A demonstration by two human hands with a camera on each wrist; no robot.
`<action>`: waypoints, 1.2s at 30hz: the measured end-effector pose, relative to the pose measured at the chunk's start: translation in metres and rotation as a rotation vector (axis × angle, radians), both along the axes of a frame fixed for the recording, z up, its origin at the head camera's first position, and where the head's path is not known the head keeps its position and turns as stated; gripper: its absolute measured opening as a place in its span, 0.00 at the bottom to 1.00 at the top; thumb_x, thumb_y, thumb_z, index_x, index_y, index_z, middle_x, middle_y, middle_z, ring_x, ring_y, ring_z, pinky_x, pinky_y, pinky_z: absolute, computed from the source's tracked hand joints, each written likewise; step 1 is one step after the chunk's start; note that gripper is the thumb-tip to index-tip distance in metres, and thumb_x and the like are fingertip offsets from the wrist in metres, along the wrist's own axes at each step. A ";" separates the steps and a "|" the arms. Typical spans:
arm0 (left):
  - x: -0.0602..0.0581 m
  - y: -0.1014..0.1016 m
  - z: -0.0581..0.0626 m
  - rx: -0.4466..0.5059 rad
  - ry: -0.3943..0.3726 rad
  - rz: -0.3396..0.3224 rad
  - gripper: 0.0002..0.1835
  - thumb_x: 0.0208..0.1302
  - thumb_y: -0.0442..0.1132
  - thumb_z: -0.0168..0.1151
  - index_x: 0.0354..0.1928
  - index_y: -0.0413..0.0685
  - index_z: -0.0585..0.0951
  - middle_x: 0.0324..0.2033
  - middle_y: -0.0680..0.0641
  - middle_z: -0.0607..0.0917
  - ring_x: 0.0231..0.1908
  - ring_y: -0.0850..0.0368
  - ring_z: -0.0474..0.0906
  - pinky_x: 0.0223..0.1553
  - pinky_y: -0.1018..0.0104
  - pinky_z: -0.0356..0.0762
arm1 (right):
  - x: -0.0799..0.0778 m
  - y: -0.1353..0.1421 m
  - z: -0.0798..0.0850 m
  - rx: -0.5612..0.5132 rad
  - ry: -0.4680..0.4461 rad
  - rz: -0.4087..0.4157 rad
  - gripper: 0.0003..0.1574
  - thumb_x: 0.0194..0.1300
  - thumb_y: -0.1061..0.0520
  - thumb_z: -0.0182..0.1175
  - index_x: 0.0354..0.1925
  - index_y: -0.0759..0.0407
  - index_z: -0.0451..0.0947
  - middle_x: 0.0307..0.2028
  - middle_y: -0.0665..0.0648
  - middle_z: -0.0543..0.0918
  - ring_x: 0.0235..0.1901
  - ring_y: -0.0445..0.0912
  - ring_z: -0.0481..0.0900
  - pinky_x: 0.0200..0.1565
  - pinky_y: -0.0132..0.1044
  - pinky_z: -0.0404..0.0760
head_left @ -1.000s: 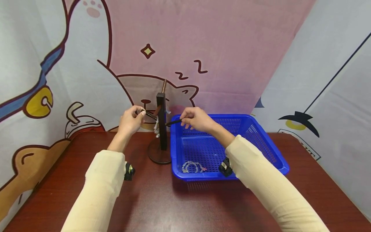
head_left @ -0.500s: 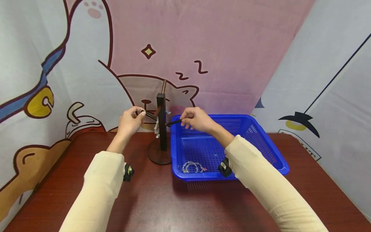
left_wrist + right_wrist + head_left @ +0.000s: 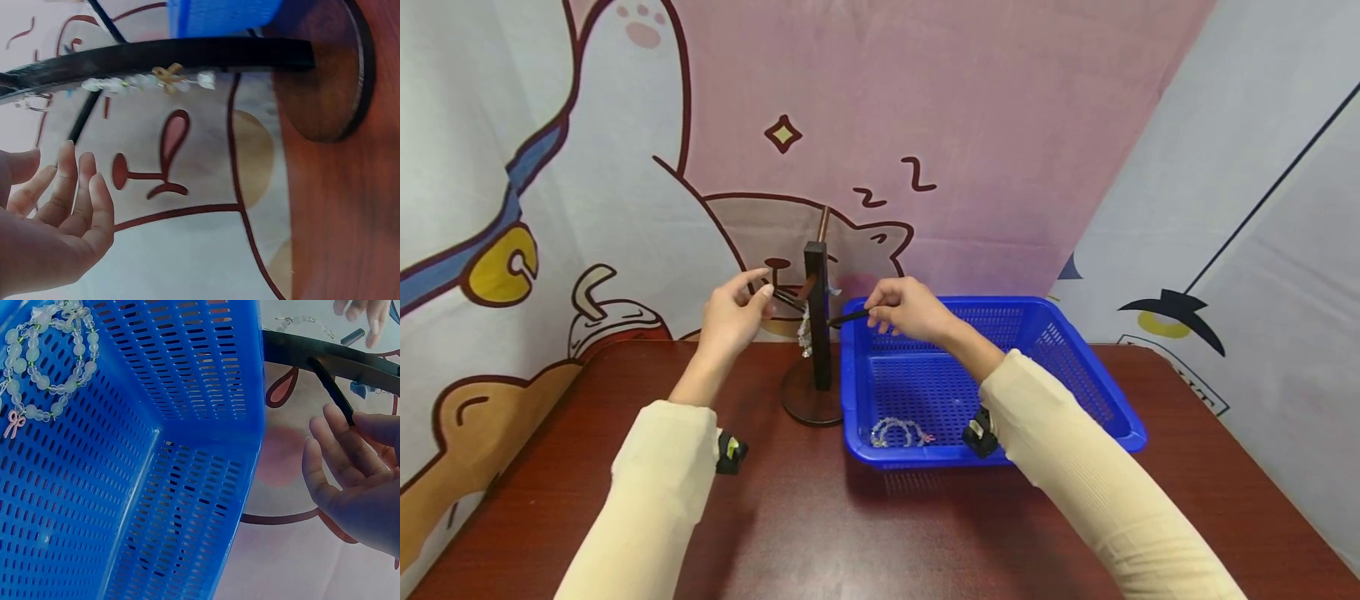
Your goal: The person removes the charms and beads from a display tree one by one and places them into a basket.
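Grip change at the stand (image 3: 819, 358).
Near: beaded bracelets (image 3: 42, 382) in blue basket (image 3: 921, 455). Beyond: right hand (image 3: 913, 308) pinches right peg (image 3: 850, 317); hung bracelet (image 3: 142, 82) left of stand; left hand's (image 3: 730, 317) grip just widened at left peg (image 3: 788, 297), hung bracelet probably settled.

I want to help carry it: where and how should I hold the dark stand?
Probably low on its upright post, above the round base, from the front: it's straight and bare there, while pegs stick out higher, beads hang at left and the basket stands at right.
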State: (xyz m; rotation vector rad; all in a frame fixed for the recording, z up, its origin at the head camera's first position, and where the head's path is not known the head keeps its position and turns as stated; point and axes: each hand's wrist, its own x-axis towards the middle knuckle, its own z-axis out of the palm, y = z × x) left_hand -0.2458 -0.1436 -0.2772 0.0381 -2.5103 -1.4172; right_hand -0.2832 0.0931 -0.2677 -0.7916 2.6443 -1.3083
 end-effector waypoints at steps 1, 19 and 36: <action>0.002 0.000 0.002 0.011 0.005 -0.001 0.18 0.69 0.45 0.48 0.58 0.50 0.72 0.30 0.43 0.83 0.34 0.51 0.78 0.32 0.64 0.68 | 0.000 0.000 0.000 -0.001 -0.001 0.000 0.04 0.61 0.70 0.54 0.35 0.70 0.76 0.29 0.64 0.83 0.24 0.50 0.79 0.27 0.40 0.77; 0.051 0.021 0.043 -0.041 0.112 -0.093 0.22 0.57 0.59 0.59 0.39 0.47 0.80 0.23 0.49 0.82 0.25 0.56 0.71 0.25 0.64 0.65 | 0.000 0.000 -0.002 -0.035 -0.008 0.006 0.04 0.60 0.70 0.55 0.35 0.72 0.75 0.27 0.64 0.82 0.20 0.41 0.76 0.22 0.30 0.73; 0.058 0.029 0.043 -0.099 0.170 -0.049 0.12 0.57 0.45 0.64 0.33 0.42 0.79 0.24 0.44 0.83 0.24 0.55 0.71 0.24 0.64 0.65 | 0.001 0.001 -0.002 -0.025 -0.018 0.009 0.03 0.61 0.70 0.55 0.34 0.72 0.75 0.28 0.65 0.82 0.24 0.49 0.78 0.23 0.30 0.73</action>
